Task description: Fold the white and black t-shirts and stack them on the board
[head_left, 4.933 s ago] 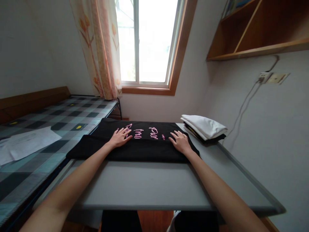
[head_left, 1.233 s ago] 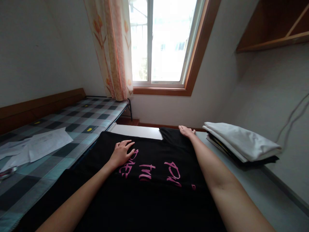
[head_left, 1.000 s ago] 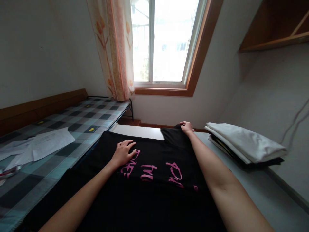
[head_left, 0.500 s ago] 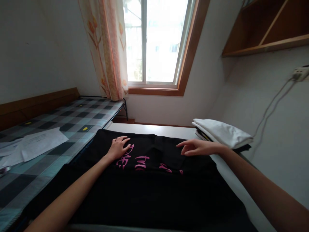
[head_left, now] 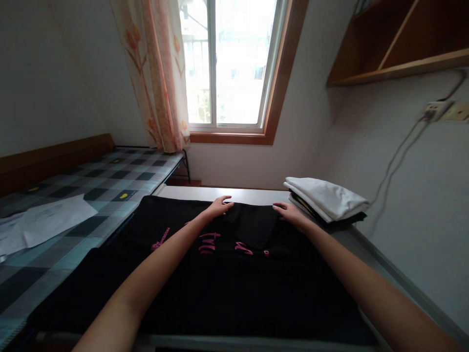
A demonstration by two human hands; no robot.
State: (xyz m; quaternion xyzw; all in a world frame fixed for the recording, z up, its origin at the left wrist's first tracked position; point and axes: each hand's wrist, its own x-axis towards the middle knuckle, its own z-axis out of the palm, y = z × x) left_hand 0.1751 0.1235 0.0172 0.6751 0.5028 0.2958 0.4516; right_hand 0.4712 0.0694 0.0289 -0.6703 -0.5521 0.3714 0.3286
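Shirt (head_left: 227, 298) is laid across the table (head_left: 256, 196). At the shirt's far edge, the left hand (head_left: 219, 207) is loosely spread; whether cloth is pinched by the right hand (head_left: 289, 213) cannot be told. The flap (head_left: 256, 226) should be smoothed flat, edges aligned.

Single head cam — faces forward and down over the table (head_left: 256, 196), pretty close, with the window (head_left: 238, 63) up top center.

Black garment (head_left: 220, 293): matt cloth | tabletop (head_left: 256, 196): smooth, slightly glossy | shelf (head_left: 397, 36): wood | sheets (head_left: 54, 220): paper
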